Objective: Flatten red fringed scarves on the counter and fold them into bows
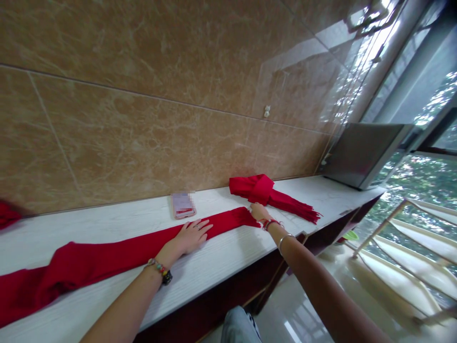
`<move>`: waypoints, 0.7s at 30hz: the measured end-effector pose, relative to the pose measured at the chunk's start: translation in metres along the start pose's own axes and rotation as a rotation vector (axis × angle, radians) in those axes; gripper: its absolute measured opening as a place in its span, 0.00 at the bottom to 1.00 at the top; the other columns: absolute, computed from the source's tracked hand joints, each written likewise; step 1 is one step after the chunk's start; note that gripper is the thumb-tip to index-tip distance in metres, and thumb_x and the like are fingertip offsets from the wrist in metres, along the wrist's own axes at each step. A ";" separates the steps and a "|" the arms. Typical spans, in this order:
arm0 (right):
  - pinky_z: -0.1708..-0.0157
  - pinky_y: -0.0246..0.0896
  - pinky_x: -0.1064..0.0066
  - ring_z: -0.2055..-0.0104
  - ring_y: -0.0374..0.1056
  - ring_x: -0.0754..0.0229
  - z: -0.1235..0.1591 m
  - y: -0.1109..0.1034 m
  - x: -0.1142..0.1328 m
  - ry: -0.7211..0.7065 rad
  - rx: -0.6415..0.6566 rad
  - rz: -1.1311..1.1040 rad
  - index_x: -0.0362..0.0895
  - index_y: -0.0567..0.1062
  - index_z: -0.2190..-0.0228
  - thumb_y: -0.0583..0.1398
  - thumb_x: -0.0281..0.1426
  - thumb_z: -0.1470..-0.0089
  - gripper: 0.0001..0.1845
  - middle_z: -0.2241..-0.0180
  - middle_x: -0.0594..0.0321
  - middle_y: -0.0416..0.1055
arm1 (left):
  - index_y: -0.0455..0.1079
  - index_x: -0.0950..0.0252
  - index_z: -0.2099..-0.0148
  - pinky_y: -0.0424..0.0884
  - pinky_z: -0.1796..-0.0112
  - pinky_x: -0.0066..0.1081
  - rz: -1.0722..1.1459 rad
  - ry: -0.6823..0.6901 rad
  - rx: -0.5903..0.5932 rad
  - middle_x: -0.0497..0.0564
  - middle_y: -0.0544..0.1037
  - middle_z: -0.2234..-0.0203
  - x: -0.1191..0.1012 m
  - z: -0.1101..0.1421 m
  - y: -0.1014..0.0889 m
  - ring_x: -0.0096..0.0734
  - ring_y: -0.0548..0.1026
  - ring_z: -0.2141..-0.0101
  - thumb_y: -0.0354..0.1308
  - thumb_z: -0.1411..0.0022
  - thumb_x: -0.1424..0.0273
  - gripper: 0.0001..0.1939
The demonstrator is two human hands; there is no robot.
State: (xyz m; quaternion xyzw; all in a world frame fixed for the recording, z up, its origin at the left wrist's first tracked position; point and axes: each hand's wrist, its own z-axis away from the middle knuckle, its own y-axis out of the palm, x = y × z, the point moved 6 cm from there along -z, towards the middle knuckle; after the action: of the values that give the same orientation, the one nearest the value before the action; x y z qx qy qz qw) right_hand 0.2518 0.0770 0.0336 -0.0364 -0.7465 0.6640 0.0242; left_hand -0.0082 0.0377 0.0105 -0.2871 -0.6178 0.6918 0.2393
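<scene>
A long red scarf point(132, 252) lies stretched along the white counter, bunched and folded over at its left part. My left hand point(191, 237) rests flat on top of it, fingers spread. At the scarf's fringed right end, my right hand point(259, 211) has its fingers closed on the edge; the fingertips are partly hidden. Just beyond that hand lies a second red scarf point(262, 189), folded and knotted over itself, its fringe pointing right. A phone-like flat thing in a pale case point(183, 205), partly blurred, lies behind the long scarf.
The white counter point(117, 231) runs along a brown tiled wall point(160, 133). More red cloth point(7, 214) shows at the far left. A grey box-shaped appliance point(364, 152) stands at the right end. A slatted rack point(403, 252) stands on the floor by the window.
</scene>
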 end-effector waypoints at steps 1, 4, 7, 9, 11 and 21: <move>0.59 0.59 0.69 0.56 0.67 0.55 0.002 -0.005 -0.005 0.004 -0.017 -0.008 0.34 0.72 0.59 0.49 0.18 0.50 0.18 0.59 0.44 0.70 | 0.47 0.57 0.39 0.45 0.46 0.48 -0.003 -0.002 -0.005 0.49 0.49 0.39 0.000 0.000 0.000 0.39 0.47 0.41 0.35 0.37 0.64 0.24; 0.56 0.57 0.73 0.54 0.65 0.59 0.005 -0.015 0.012 -0.037 -0.072 -0.063 0.37 0.71 0.58 0.47 0.19 0.48 0.20 0.57 0.50 0.70 | 0.48 0.57 0.39 0.46 0.46 0.47 -0.019 -0.001 -0.012 0.49 0.50 0.40 0.000 -0.002 0.001 0.40 0.48 0.41 0.35 0.37 0.64 0.24; 0.58 0.58 0.76 0.56 0.66 0.62 0.004 -0.008 0.054 -0.130 -0.065 -0.123 0.42 0.73 0.59 0.47 0.22 0.47 0.18 0.58 0.57 0.72 | 0.49 0.58 0.39 0.45 0.46 0.47 -0.036 0.015 -0.013 0.50 0.50 0.39 0.000 -0.003 0.001 0.39 0.48 0.41 0.35 0.36 0.64 0.24; 0.60 0.59 0.75 0.59 0.68 0.61 0.006 0.002 0.072 -0.141 -0.042 -0.138 0.41 0.74 0.62 0.50 0.21 0.49 0.16 0.62 0.58 0.73 | 0.48 0.58 0.39 0.45 0.46 0.47 -0.028 0.008 -0.009 0.50 0.50 0.39 0.000 -0.002 0.001 0.39 0.48 0.41 0.34 0.36 0.64 0.24; 0.61 0.60 0.74 0.60 0.68 0.59 0.011 0.010 0.067 -0.102 -0.033 -0.130 0.39 0.74 0.65 0.52 0.20 0.52 0.15 0.63 0.55 0.73 | 0.47 0.57 0.38 0.45 0.46 0.47 -0.013 -0.003 -0.003 0.50 0.49 0.39 0.000 -0.001 0.001 0.39 0.48 0.41 0.34 0.36 0.63 0.24; 0.52 0.54 0.67 0.50 0.60 0.56 0.036 -0.009 0.002 0.013 -0.229 -0.108 0.35 0.65 0.53 0.47 0.25 0.45 0.19 0.53 0.45 0.64 | 0.49 0.57 0.39 0.46 0.46 0.47 -0.010 0.012 -0.015 0.51 0.50 0.40 -0.002 0.000 -0.001 0.38 0.48 0.41 0.36 0.37 0.65 0.24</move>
State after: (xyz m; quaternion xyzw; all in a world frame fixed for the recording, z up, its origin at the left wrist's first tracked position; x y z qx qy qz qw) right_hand 0.2464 0.0400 0.0385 -0.0029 -0.8180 0.5720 0.0606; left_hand -0.0069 0.0365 0.0116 -0.2898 -0.6230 0.6843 0.2442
